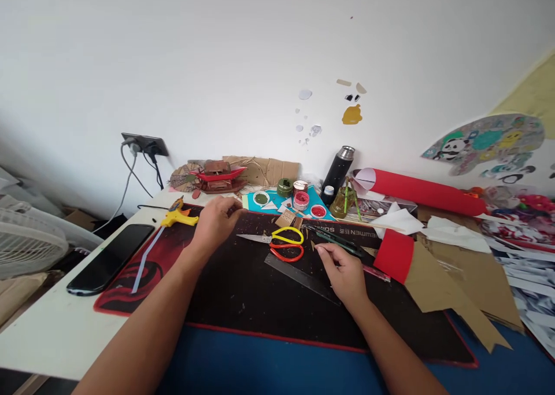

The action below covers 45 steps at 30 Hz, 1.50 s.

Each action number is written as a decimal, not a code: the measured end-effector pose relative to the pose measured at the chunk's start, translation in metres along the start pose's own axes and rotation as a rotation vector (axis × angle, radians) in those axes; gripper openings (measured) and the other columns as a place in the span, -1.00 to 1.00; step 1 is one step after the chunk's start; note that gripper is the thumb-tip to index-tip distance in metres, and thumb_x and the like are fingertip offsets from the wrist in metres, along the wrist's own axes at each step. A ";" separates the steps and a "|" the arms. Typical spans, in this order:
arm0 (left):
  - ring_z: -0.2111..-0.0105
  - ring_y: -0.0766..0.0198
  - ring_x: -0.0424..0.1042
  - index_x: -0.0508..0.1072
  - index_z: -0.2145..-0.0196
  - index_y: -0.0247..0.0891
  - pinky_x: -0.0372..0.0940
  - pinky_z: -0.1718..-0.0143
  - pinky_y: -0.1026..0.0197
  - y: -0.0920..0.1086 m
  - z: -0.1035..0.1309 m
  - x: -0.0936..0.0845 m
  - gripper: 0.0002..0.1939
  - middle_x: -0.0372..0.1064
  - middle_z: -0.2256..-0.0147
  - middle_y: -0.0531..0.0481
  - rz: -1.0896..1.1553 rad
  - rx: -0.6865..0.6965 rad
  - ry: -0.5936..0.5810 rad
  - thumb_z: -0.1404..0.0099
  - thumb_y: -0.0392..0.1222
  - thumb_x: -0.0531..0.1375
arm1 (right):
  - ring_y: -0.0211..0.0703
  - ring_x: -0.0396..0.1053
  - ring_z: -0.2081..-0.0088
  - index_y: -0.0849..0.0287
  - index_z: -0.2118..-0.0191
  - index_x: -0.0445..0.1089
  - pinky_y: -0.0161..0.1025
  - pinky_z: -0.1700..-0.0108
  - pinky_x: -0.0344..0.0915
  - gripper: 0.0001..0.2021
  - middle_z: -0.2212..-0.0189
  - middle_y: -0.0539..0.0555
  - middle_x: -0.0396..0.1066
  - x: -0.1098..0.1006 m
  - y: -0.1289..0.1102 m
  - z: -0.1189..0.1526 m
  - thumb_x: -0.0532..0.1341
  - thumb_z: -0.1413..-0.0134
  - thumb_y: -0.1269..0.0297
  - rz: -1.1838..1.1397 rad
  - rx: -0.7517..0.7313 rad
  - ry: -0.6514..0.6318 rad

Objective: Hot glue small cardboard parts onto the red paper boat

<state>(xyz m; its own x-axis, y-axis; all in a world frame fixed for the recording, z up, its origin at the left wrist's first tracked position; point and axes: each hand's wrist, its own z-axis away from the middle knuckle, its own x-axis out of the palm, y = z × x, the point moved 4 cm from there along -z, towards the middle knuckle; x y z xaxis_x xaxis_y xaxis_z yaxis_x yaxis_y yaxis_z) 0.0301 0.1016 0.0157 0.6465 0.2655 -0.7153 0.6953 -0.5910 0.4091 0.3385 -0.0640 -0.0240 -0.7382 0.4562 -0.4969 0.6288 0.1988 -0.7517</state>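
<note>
My left hand (215, 224) hovers over the back left of the black desk mat (225, 302), fingers drawn together; whatever they pinch, if anything, is hidden. My right hand (346, 273) pinches a small thin brown piece (313, 245), apparently cardboard, between thumb and forefinger. Between the hands lie scissors (287, 237) with one yellow and one red handle, their blades pointing left. A dark ruler (301, 278) lies slanted just in front of them. Behind my right hand rests a dark green pen-like tool (338, 242). A yellow glue gun (180, 216) with a pale glue stick sits left of my left hand.
A black phone (110, 260) lies at the left. Open paint jars (300, 200), a black flask (338, 172) and a model boat (221, 175) stand along the wall. Cardboard pieces (429, 279), a red strip (393, 255) and a red roll (425, 191) occupy the right.
</note>
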 end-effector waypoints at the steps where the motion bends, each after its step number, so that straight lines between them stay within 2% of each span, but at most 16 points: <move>1: 0.25 0.06 0.47 0.57 0.34 -0.15 0.32 0.19 0.08 0.005 0.001 0.005 -0.79 0.57 0.35 -0.05 0.010 0.042 -0.048 -0.46 -0.09 0.26 | -0.05 0.62 0.37 0.10 0.18 0.66 -0.23 0.29 0.46 -0.71 0.31 0.08 0.71 0.000 0.000 0.000 0.23 -0.40 0.08 0.000 0.001 -0.004; 3: 0.21 0.04 0.47 0.62 0.30 -0.15 0.35 0.11 0.04 0.018 0.005 0.018 -0.82 0.60 0.30 -0.07 0.017 0.152 -0.167 -0.46 -0.10 0.29 | -0.07 0.62 0.37 0.10 0.18 0.66 -0.24 0.30 0.45 -0.72 0.31 0.07 0.71 0.001 0.001 0.000 0.23 -0.40 0.09 0.005 0.004 -0.017; 5: 0.14 0.01 0.48 0.65 0.18 -0.16 0.35 0.02 0.00 0.031 0.011 0.030 -0.89 0.62 0.21 -0.10 0.007 0.262 -0.285 -0.43 -0.10 0.34 | -0.07 0.61 0.37 0.10 0.18 0.66 -0.26 0.32 0.42 -0.72 0.31 0.08 0.71 0.003 0.001 0.000 0.23 -0.40 0.09 0.015 0.007 -0.029; 7: 0.06 -0.02 0.47 0.64 0.07 -0.17 0.35 -0.04 -0.04 0.039 0.018 0.039 -0.81 0.61 0.12 -0.12 -0.016 0.321 -0.363 -0.39 -0.12 0.40 | -0.10 0.58 0.41 0.10 0.18 0.66 -0.26 0.36 0.39 -0.71 0.34 0.07 0.69 0.003 0.002 0.000 0.23 -0.40 0.09 0.024 0.008 -0.041; 11: 0.03 -0.06 0.47 0.62 0.01 -0.19 0.35 -0.04 -0.06 0.039 0.025 0.052 -0.72 0.58 0.10 -0.13 -0.089 0.322 -0.448 -0.33 -0.22 0.43 | -0.15 0.50 0.48 0.10 0.19 0.67 -0.27 0.38 0.35 -0.72 0.40 0.04 0.66 0.004 0.000 0.001 0.24 -0.40 0.09 0.025 0.004 -0.061; 17: 0.13 0.01 0.50 0.61 0.17 -0.19 0.35 0.03 -0.01 0.032 0.025 0.060 -0.88 0.60 0.19 -0.08 -0.056 0.339 -0.493 -0.34 -0.33 0.35 | -0.16 0.47 0.50 0.08 0.19 0.67 -0.26 0.38 0.34 -0.72 0.47 0.01 0.62 0.005 -0.002 0.001 0.24 -0.40 0.08 0.013 0.012 -0.076; 25: 0.10 0.02 0.51 0.62 0.16 -0.17 0.37 -0.03 -0.01 0.035 0.020 0.049 -0.87 0.61 0.17 -0.08 0.001 0.383 -0.453 -0.46 -0.27 0.23 | -0.10 0.55 0.39 0.09 0.15 0.67 -0.24 0.33 0.39 -0.71 0.32 0.08 0.69 0.000 0.002 0.002 0.23 -0.41 0.07 0.012 0.032 -0.033; 31: 0.13 0.02 0.52 0.63 0.13 -0.20 0.39 0.02 0.00 0.036 0.023 0.052 -0.85 0.61 0.16 -0.12 -0.040 0.420 -0.506 -0.48 -0.24 0.23 | -0.12 0.54 0.40 0.08 0.16 0.68 -0.25 0.32 0.36 -0.71 0.34 0.06 0.68 0.002 0.003 0.002 0.23 -0.42 0.08 0.004 0.036 -0.066; 37: 0.09 -0.02 0.53 0.67 0.07 -0.13 0.36 0.00 -0.05 0.038 0.018 0.043 -0.72 0.63 0.12 -0.16 -0.077 0.446 -0.358 -0.53 -0.19 0.13 | -0.15 0.43 0.51 0.07 0.18 0.67 -0.24 0.37 0.33 -0.70 0.50 0.01 0.59 0.011 0.003 0.004 0.22 -0.41 0.06 -0.001 0.070 -0.094; 43: 0.09 -0.06 0.49 0.65 0.05 -0.09 0.29 0.04 -0.08 0.036 0.009 0.034 -0.71 0.63 0.11 -0.15 -0.142 0.443 -0.208 -0.52 -0.25 0.12 | -0.12 0.53 0.41 0.04 0.19 0.67 -0.23 0.32 0.37 -0.72 0.34 0.06 0.67 0.022 -0.001 0.007 0.22 -0.40 0.08 -0.019 0.054 -0.143; 45: 0.10 -0.07 0.47 0.65 0.05 -0.11 0.28 0.03 -0.10 0.035 0.008 0.031 -0.70 0.64 0.13 -0.15 -0.196 0.443 -0.163 -0.55 -0.24 0.10 | -0.13 0.52 0.42 0.04 0.20 0.66 -0.23 0.31 0.37 -0.72 0.37 0.05 0.66 0.022 -0.003 0.006 0.22 -0.39 0.07 -0.026 0.058 -0.133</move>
<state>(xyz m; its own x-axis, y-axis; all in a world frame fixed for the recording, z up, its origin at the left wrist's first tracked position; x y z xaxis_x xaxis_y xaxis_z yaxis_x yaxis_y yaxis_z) 0.0717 0.0830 0.0033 0.4351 0.3019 -0.8483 0.5758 -0.8176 0.0043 0.3183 -0.0598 -0.0350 -0.7826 0.3320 -0.5267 0.5964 0.1569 -0.7872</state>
